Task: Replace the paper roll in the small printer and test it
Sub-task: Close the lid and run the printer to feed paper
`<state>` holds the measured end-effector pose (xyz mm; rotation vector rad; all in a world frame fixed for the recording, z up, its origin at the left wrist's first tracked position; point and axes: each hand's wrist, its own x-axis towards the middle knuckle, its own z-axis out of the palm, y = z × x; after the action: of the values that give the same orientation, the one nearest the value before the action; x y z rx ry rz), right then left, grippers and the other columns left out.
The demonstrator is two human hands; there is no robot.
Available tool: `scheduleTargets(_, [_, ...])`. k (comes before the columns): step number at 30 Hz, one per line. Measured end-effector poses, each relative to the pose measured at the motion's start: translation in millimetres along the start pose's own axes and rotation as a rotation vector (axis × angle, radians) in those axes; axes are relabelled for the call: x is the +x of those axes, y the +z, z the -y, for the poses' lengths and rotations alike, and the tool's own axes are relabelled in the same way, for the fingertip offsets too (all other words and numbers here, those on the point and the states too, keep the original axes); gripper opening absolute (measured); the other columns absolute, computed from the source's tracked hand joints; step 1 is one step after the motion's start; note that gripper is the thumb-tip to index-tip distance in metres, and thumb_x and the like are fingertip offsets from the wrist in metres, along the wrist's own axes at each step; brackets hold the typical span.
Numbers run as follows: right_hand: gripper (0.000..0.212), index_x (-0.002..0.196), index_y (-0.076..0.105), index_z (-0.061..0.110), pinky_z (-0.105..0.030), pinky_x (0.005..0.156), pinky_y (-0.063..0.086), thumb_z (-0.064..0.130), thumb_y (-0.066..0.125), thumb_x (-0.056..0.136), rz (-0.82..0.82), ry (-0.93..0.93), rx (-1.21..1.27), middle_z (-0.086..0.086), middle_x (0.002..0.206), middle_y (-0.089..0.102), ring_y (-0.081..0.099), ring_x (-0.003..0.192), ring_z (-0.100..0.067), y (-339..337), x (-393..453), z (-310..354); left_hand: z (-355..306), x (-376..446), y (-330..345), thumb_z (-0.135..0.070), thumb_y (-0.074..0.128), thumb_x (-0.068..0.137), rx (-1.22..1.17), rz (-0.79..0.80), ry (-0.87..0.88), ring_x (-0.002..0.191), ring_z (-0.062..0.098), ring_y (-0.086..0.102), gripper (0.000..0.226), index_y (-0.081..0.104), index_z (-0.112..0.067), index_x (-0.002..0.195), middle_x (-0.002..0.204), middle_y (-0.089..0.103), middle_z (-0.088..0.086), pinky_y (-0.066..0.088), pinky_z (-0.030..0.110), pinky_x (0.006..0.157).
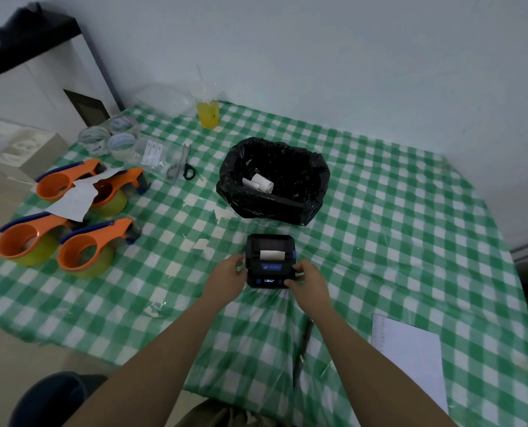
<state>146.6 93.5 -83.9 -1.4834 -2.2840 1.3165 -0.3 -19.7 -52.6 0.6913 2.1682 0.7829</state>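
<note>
A small black printer (270, 246) with a blue label and a lit display sits on the green checked tablecloth (395, 241) in front of me. A strip of white paper (271, 254) sticks out of its slot. My left hand (229, 274) grips the printer's left side. My right hand (307, 278) holds the right front corner, thumb near the blue button by the display. Behind the printer stands a bin lined with a black bag (275, 177), with a used white paper roll (258, 182) lying inside.
Several orange tape dispensers (84, 248) and white paper scraps lie at the left, with clear tape rolls (109, 138) and scissors (182, 164) behind them. A yellow drink (208, 112) stands at the back. A white sheet (410, 355) lies at the right front.
</note>
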Motion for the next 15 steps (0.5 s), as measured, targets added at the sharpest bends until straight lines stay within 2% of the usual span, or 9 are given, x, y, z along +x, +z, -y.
scheduleTargets(6, [0.027,0.114,0.055,0.014,-0.028,0.076,0.044,0.017,0.061,0.088,-0.002,0.014,-0.011,-0.006,0.122,0.057,0.059,0.097,-0.019,-6,-3,1,-1,0,-1,-0.015,0.05,0.092,0.0,-0.008,-0.001,0.118,0.029,0.057,0.042,0.045,-0.009,0.133,0.135,0.055,0.013,0.046,0.039,0.097])
scheduleTargets(15, [0.019,0.108,0.06,0.011,-0.03,0.073,0.047,0.016,0.057,0.09,-0.069,0.018,0.076,-0.008,0.115,0.061,0.057,0.087,-0.016,-15,-6,2,-2,0,-3,-0.017,0.049,0.093,0.033,-0.006,0.001,0.121,0.028,0.054,0.043,0.044,-0.009,0.134,0.136,0.054,0.013,0.045,0.039,0.1])
